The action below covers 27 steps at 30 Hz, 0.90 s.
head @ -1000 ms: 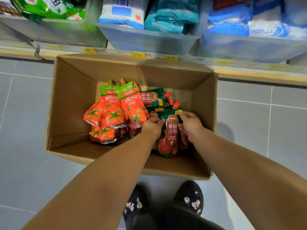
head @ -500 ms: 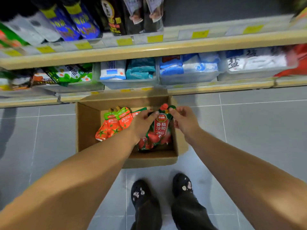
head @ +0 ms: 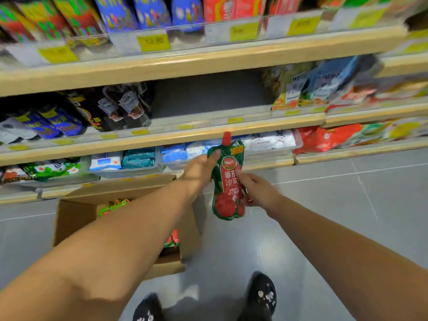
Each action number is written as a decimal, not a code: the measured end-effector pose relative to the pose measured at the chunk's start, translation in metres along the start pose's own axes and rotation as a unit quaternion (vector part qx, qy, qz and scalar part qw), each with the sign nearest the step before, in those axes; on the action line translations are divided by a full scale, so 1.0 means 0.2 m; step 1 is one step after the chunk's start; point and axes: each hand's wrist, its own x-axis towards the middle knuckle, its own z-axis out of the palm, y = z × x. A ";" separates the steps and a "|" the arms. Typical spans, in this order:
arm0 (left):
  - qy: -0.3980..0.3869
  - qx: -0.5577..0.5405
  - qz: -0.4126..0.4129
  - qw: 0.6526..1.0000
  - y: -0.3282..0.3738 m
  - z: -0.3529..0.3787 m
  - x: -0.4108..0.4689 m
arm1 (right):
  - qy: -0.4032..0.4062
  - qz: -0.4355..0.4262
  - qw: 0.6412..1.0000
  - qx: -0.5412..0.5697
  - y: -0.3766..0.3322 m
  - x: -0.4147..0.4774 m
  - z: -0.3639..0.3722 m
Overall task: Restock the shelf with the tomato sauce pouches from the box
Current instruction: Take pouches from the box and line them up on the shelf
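Note:
A green tomato sauce pouch point(head: 228, 179) with a red cap and red tomatoes printed on it hangs upright in front of the shelves, held by both hands. My left hand point(head: 199, 172) grips its upper left side, and my right hand point(head: 254, 191) grips its lower right side. More pouches may sit behind it; I cannot tell. The cardboard box point(head: 76, 214) stands on the floor at lower left, with orange and green pouches point(head: 113, 206) showing inside, partly hidden by my left arm. The middle shelf point(head: 208, 122) has a bare gap straight above the held pouch.
Dark sauce pouches point(head: 125, 107) fill the middle shelf left of the gap and mixed bags point(head: 324, 86) stand to its right. The bottom shelf holds clear bins of white and blue bags point(head: 139, 161). Grey tiled floor point(head: 324, 205) spreads right; my black shoes point(head: 261, 295) are below.
Both hands have lifted the green pouch out of the box and up in front of the shelves. The view has tilted upward, bringing higher shelves into sight.

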 end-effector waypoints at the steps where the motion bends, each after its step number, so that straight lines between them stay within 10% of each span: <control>1: -0.002 -0.006 0.006 1.000 0.08 0.05 0.01 | 0.013 -0.004 1.000 -0.021 -0.03 0.01 -0.07; 12: -0.037 -0.051 0.041 0.997 0.33 0.25 0.22 | 0.187 -0.068 0.978 -0.065 -0.31 0.31 -0.36; 27: 0.198 -0.086 0.151 0.965 0.47 0.07 0.73 | 0.206 -0.121 0.969 -0.060 -0.62 0.80 -0.23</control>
